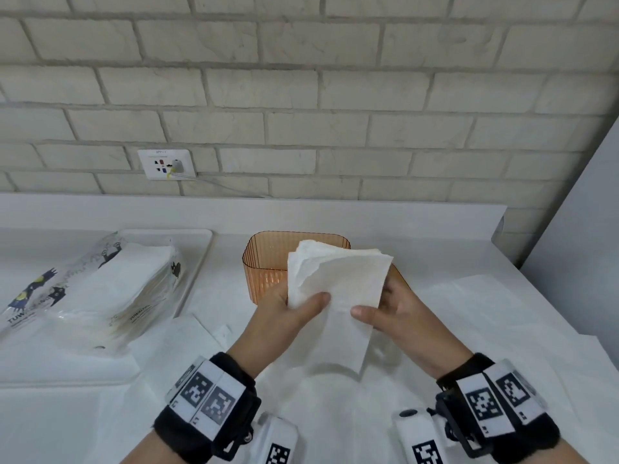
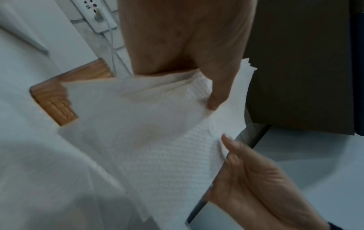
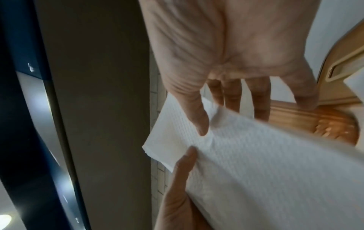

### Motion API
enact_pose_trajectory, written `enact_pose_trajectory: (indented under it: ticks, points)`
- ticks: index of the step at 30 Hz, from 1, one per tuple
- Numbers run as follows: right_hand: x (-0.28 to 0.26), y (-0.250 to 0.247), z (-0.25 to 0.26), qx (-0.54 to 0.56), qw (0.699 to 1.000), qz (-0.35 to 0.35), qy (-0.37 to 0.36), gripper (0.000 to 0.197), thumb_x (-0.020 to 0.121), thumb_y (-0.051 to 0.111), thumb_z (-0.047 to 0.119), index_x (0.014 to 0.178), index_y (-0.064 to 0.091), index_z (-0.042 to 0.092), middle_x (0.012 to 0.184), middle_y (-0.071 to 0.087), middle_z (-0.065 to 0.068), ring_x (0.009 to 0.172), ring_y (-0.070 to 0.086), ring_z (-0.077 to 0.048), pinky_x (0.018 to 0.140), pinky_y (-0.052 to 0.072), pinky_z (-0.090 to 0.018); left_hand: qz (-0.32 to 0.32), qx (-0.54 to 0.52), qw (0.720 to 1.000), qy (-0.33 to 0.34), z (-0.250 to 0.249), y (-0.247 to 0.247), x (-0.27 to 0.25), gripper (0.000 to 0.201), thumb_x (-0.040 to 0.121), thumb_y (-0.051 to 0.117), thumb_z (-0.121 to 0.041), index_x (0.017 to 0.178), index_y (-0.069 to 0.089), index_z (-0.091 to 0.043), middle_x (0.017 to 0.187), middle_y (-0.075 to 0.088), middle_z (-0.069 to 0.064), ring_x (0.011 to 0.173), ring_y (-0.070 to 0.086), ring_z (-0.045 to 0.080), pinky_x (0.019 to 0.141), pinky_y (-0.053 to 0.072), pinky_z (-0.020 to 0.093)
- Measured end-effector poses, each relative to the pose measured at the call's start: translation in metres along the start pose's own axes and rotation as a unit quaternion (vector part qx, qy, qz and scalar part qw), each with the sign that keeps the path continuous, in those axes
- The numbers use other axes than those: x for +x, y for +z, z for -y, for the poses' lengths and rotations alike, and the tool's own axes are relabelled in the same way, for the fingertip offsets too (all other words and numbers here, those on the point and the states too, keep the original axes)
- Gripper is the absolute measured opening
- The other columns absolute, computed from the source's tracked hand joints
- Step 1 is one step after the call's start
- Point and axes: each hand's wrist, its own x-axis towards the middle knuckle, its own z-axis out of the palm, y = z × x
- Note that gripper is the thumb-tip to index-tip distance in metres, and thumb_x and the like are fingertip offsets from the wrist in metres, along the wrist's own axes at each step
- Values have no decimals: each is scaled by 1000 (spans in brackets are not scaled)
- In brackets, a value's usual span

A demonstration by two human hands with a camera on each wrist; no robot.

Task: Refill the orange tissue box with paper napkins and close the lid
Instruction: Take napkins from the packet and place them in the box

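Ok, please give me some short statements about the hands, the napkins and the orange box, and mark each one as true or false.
1. Both hands hold one stack of white napkins. True: the left hand and the right hand each grip it with the thumb on top.
2. The orange box already has its lid on. False: it stands open at the top.
3. The stack is held above the counter, in front of the box. True.
4. The napkin package lies to the right of the box. False: it lies to the left, on a white tray.
5. The wall behind is plain painted wood. False: it is a pale brick wall with an outlet.
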Motion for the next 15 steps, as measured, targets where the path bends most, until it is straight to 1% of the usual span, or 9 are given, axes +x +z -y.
enact_pose_trajectory:
  ticks: [2, 5, 7, 9, 10, 12, 13, 14, 15]
  points:
    - [1, 3, 1, 10, 1000, 1, -7, 60, 67, 76, 29, 121, 50, 27, 115, 66, 1, 107, 64, -15, 92, 51, -37, 3, -31, 999, 5, 4, 6, -2, 20, 87, 65, -19, 107, 67, -16, 100, 74, 0, 89, 71, 15, 77, 59, 31]
    - [2, 7, -12, -26, 999, -17, 10, 47, 77, 74, 21, 118, 52, 30, 112, 67, 3, 104, 64, -15, 91, 52, -38, 23, -53, 998, -2, 15, 13, -4, 27, 84, 69, -17, 110, 65, -24, 103, 74, -6, 94, 70, 9, 75, 56, 22]
    - [1, 12, -25, -52, 998, -10, 38, 45, 81, 70, 16, 118, 50, 33, 111, 66, 6, 105, 63, -12, 90, 52, -33, 33, -45, 998, -15, 25, 15, -5, 34, 81, 72, -22, 112, 60, -31, 106, 72, -9, 98, 67, 4, 74, 53, 16]
    - [1, 17, -31, -60, 997, -12, 44, 43, 83, 68, 15, 117, 49, 34, 112, 64, 6, 105, 62, -10, 87, 51, -27, 31, -39, 999, -18, 29, 17, -5, 37, 78, 75, -28, 111, 58, -35, 108, 70, -10, 100, 66, 3, 76, 52, 16]
    - [1, 19, -28, -58, 997, -14, 38, 41, 83, 68, 16, 115, 50, 35, 111, 65, 6, 105, 62, -11, 86, 51, -26, 28, -45, 999, -8, 28, 17, -4, 39, 77, 76, -28, 111, 58, -35, 107, 70, -10, 102, 65, 4, 77, 53, 17]
    - [3, 17, -19, -54, 998, -12, 12, 38, 81, 69, 23, 114, 53, 33, 108, 67, 8, 103, 63, -8, 84, 52, -23, 28, -54, 998, 31, 21, 16, -2, 42, 75, 75, -25, 113, 59, -33, 108, 70, -13, 104, 65, 3, 80, 52, 17]
    - [3, 15, -15, -51, 999, -9, -1, 41, 77, 71, 27, 115, 55, 31, 108, 68, 7, 102, 63, -5, 84, 52, -22, 29, -55, 997, 52, 16, 14, -1, 43, 74, 74, -23, 114, 60, -30, 109, 70, -15, 103, 65, 3, 81, 52, 17]
    - [4, 11, -11, -49, 999, -4, -10, 46, 74, 73, 30, 118, 56, 28, 109, 68, 7, 102, 64, -4, 85, 52, -22, 33, -56, 996, 66, 12, 12, 0, 43, 74, 73, -20, 115, 61, -25, 109, 70, -15, 103, 66, 4, 81, 52, 18]
    - [3, 8, -9, -47, 999, 7, -11, 50, 73, 76, 29, 119, 58, 26, 110, 68, 6, 103, 63, -5, 87, 52, -23, 39, -55, 995, 71, 9, 9, 1, 42, 74, 74, -18, 114, 63, -20, 108, 71, -12, 102, 67, 7, 80, 52, 18]
